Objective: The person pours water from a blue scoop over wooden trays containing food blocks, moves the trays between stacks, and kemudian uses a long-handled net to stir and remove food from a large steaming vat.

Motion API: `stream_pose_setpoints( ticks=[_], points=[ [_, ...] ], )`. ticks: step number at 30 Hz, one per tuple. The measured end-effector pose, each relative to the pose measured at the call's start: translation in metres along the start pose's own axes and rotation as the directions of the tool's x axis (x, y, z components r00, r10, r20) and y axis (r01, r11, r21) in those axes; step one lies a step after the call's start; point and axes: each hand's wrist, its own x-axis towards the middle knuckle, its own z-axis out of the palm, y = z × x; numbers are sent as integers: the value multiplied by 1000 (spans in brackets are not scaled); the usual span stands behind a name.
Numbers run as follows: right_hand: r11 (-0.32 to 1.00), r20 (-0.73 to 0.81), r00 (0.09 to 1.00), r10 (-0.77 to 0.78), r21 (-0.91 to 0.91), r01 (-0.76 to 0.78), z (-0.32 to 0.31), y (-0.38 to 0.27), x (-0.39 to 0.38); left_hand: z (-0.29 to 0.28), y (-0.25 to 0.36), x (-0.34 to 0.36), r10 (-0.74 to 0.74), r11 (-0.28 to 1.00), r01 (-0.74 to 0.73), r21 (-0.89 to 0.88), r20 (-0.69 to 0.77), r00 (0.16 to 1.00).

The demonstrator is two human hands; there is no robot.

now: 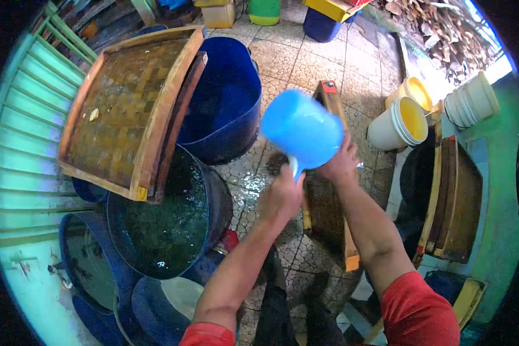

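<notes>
A blue plastic dipper [305,130], blurred by motion, is tipped in front of me. My left hand [284,193] is wrapped around its pale handle. Just behind the dipper, my right hand [343,163] grips the edge of a long wooden-framed woven tray [326,202], which stands on its side on the tiles between my arms. The dipper covers part of that hand and the tray's upper portion. Nearest on the left is a large blue drum [213,190] of dark water.
Wooden-framed woven trays [127,104] rest across drums at left, beside a deep blue tub [222,86]. More water containers [89,259] crowd the lower left. White buckets [389,127] stand at right, near other framed trays [447,196] against a green wall. Wet tiled floor [271,57] lies between.
</notes>
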Motion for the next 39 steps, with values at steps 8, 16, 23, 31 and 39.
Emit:
stream_pose_setpoints(
  ticks=[8, 16, 23, 31, 39],
  points=[
    [959, -427, 904, -8, 254, 128, 26, 49, 12, -64, -32, 11, -53, 994, 63, 91, -111, 992],
    [832, 38, 981, 192, 523, -184, 27, 46, -27, -66, -194, -178, -581, 760, 632, 152, -275, 766],
    [753, 390, 905, 172, 540, -376, 16, 39, -67, -53, -235, -203, -435, 818, 559, 137, -488, 757],
    [726, 207, 966, 156, 639, -254, -13, 105, -17, 200, -166, -246, -544, -2, 562, -827, 473, 694],
    [280, 374, 925, -63, 897, -343, -140, 318, -47, 249, 99, -178, -700, -443, 581, -683, 668, 252]
  ],
)
